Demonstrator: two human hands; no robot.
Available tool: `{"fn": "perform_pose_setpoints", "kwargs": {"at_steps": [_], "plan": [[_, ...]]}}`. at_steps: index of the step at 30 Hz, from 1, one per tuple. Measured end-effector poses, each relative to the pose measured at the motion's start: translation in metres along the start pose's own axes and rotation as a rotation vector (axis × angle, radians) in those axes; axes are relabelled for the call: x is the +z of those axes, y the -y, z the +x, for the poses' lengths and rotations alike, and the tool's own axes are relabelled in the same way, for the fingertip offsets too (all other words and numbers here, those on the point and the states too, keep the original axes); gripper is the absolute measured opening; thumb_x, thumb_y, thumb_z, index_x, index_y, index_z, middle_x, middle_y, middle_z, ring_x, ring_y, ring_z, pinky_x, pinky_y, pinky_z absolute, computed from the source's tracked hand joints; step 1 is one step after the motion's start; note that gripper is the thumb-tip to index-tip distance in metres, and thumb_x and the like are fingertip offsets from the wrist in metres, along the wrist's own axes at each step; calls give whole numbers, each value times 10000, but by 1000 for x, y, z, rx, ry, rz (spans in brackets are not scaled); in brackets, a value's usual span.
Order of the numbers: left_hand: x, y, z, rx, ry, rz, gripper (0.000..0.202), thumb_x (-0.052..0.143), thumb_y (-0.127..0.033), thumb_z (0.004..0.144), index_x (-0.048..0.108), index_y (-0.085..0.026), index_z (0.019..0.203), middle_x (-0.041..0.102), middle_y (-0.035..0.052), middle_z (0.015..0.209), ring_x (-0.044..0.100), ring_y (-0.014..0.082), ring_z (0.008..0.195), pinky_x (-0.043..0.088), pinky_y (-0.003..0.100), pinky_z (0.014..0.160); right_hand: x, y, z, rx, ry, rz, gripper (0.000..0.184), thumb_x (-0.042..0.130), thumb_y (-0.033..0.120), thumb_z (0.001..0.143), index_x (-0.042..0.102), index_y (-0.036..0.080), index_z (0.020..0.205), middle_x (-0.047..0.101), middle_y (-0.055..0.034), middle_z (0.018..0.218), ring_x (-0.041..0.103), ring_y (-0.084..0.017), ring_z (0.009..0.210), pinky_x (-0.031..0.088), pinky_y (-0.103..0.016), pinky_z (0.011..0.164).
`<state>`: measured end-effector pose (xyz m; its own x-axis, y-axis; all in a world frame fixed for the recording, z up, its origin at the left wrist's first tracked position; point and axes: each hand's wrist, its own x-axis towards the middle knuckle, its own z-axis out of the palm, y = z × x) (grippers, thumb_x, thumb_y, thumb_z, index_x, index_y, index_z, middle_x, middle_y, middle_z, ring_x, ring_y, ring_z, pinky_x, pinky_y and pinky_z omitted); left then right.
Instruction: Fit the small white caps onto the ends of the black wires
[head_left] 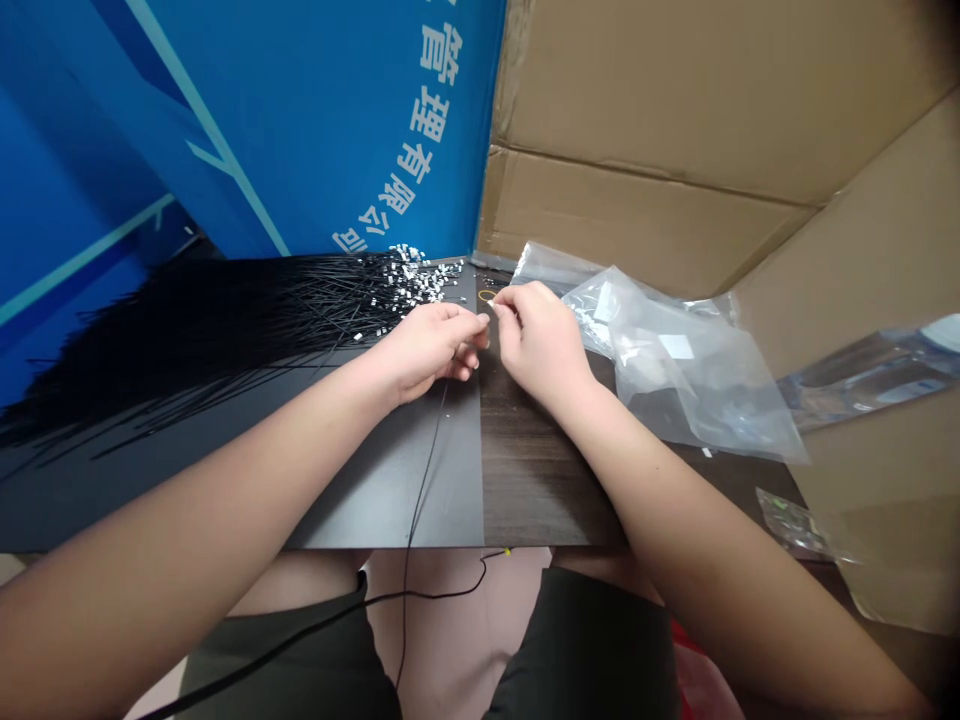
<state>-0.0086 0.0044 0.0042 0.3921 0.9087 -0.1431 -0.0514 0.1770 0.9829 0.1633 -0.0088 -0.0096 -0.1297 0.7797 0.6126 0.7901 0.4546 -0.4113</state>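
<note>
Near the middle of the table my left hand (pixel 431 350) is closed, thumb and fingertips pinched on a thin black wire (pixel 425 475). The wire hangs down from it past the table's front edge. Just right of it, my right hand (pixel 546 335) is closed too, and a tiny white piece (pixel 491 304) shows at its fingertips. The fingertips of both hands are close together, and what lies between them is too small to make out. A large bundle of black wires (pixel 225 300) lies left of my hands, its white end connectors (pixel 412 278) pointing toward them.
Clear plastic bags (pixel 675 350) lie right of my hands, with a small plastic packet (pixel 795 525) nearer me. A yellow ring (pixel 486 295) rests behind my fingertips. A blue printed panel (pixel 322 120) and cardboard (pixel 645 100) stand behind the table. A thicker black cord (pixel 315 630) crosses my lap.
</note>
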Motion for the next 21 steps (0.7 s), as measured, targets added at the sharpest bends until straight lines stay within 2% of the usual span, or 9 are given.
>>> {"fn": "perform_pose_setpoints", "kwargs": {"at_steps": [3, 5, 8, 10, 12, 14, 17, 19, 21], "plan": [[-13, -20, -12, -132, 146, 122, 254, 780, -374, 868, 657, -182, 756, 624, 47, 727, 489, 90, 499, 376, 231, 449, -12, -7, 6, 37, -35, 170, 180, 594, 343, 1003, 689, 209, 1076, 723, -76, 1006, 651, -214, 874, 537, -388, 858], [-26, -50, -22, -138, 118, 382, 282, 770, -449, 871, 738, -170, 844, 583, 28, 656, 474, 87, 492, 362, 219, 479, -22, -13, 11, 120, -97, 242, 275, 602, 433, 1007, 678, 211, 1151, 730, -77, 1030, 653, -202, 857, 548, -377, 840], [-49, -113, -32, 5, -209, 1058, 399, 720, -488, 878, 807, -121, 1007, 632, -10, 728, 674, 112, 762, 464, 233, 775, -33, -25, 18, 252, -239, 187, 273, 524, 425, 1032, 678, 203, 1069, 728, -97, 993, 654, -208, 847, 544, -386, 820], [-62, -152, -28, 58, -406, 1472, 590, 397, -453, 979, 778, -71, 1220, 634, -42, 886, 685, 155, 1077, 387, 375, 965, -34, -31, 19, 275, -272, 133, 234, 512, 368, 1021, 677, 204, 990, 722, -97, 948, 656, -218, 850, 536, -394, 822], [-74, -175, -13, 56, -457, 1625, 644, 288, -385, 976, 722, -95, 1353, 642, -55, 986, 641, 212, 1212, 369, 427, 1002, -31, -32, 18, 271, -248, 103, 208, 507, 321, 1007, 678, 211, 960, 725, -93, 944, 664, -230, 883, 529, -402, 846], [-84, -174, 8, 100, -344, 1688, 659, 253, -359, 999, 704, -41, 1359, 634, -19, 1032, 617, 246, 1272, 354, 444, 1032, -26, -29, 17, 271, -189, 77, 206, 500, 288, 1000, 686, 213, 953, 737, -90, 965, 670, -237, 916, 522, -406, 872], [-93, -135, 34, 156, -169, 1662, 451, 636, -375, 963, 743, -142, 1335, 696, 95, 1254, 612, 355, 1314, 399, 473, 1139, -18, -23, 27, 295, -34, -12, 193, 527, 254, 976, 713, 203, 963, 758, -100, 1011, 682, -253, 944, 520, -409, 881], [-87, -96, 39, 189, -229, 1678, 639, 778, -377, 846, 669, -178, 1444, 607, 194, 1460, 494, 466, 1429, 345, 554, 1186, -11, -23, 45, 318, 113, -123, 204, 549, 246, 965, 744, 196, 994, 774, -121, 1065, 699, -281, 983, 528, -421, 884], [-72, -59, 34, 305, -303, 1640, 609, 683, -323, 901, 619, -178, 1490, 520, 227, 1558, 437, 457, 1472, 289, 592, 1194, -3, -27, 69, 330, 271, -268, 251, 538, 237, 981, 774, 190, 1052, 781, -151, 1152, 712, -309, 1055, 533, -429, 901]]}}
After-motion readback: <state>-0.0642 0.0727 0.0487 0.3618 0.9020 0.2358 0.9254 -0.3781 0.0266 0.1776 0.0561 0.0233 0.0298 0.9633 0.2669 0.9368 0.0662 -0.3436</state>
